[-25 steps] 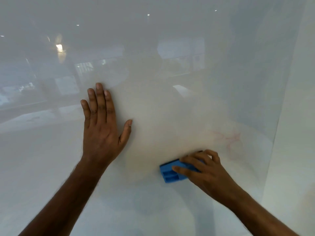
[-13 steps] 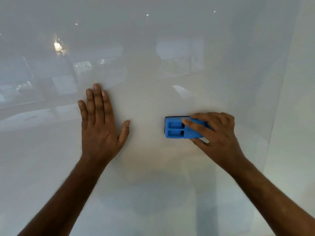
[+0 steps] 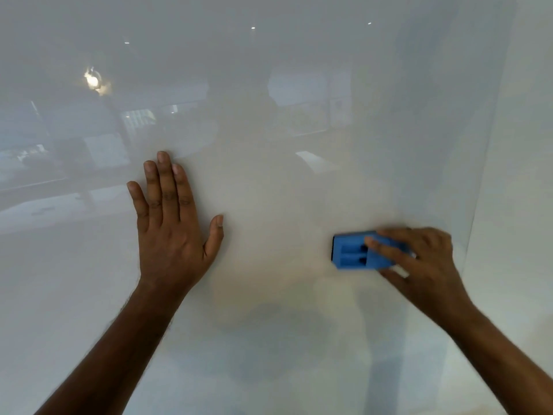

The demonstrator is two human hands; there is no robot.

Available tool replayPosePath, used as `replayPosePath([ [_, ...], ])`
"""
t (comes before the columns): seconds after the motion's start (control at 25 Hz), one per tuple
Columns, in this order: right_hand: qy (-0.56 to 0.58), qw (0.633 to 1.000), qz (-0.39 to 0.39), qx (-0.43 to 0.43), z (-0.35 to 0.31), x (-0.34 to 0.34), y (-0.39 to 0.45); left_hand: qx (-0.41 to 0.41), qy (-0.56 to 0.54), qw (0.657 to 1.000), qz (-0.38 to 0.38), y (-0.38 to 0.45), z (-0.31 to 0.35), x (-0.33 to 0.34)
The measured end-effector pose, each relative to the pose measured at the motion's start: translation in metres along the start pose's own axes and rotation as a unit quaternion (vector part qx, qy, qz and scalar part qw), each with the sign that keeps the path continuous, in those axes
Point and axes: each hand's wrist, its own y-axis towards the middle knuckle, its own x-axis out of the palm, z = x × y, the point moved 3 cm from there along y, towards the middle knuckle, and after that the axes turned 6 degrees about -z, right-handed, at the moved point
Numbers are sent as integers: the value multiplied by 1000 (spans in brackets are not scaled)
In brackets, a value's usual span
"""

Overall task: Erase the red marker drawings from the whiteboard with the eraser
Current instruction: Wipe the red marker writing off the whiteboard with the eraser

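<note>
Against glossy white whiteboard (image 3: pixel 299 190), right hand (image 3: pixel 419 262) grips blue rectangular plastic eraser (image 3: pixel 353 254) right of centre, long axis horizontal. Left hand (image 3: pixel 173 235) flat, fingers spread, bracing well apart leftward. No red marks visible now.

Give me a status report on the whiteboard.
Left hand flat on whiteboard. Right hand grips blue eraser. No red marks visible. Nothing obstructing.

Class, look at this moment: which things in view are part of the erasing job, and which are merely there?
Part of the job: blue eraser; right hand gripping it; whiteboard; left hand flat on the board.

Merely there: room reflections on the board; the pale panel right of it.
</note>
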Motion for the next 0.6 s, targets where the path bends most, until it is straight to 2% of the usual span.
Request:
replayPosePath([
  [0.16,73,993,41,80,-4,-4,31,-7,-5,1000,-1,-1,2,1],
  [0.28,67,997,21,26,-19,13,11,-17,-14,1000,-2,-3,6,1],
  [0.44,24,995,-72,-59,-23,36,-57,-21,-23,1000,-4,-3,10,1],
  [0.52,1,994,-83,-66,-7,31,-69,-22,-24,999,-6,-4,11,1],
  [0.6,11,998,-63,-31,15,17,-56,-19,-25,999,-10,-5,13,2],
])
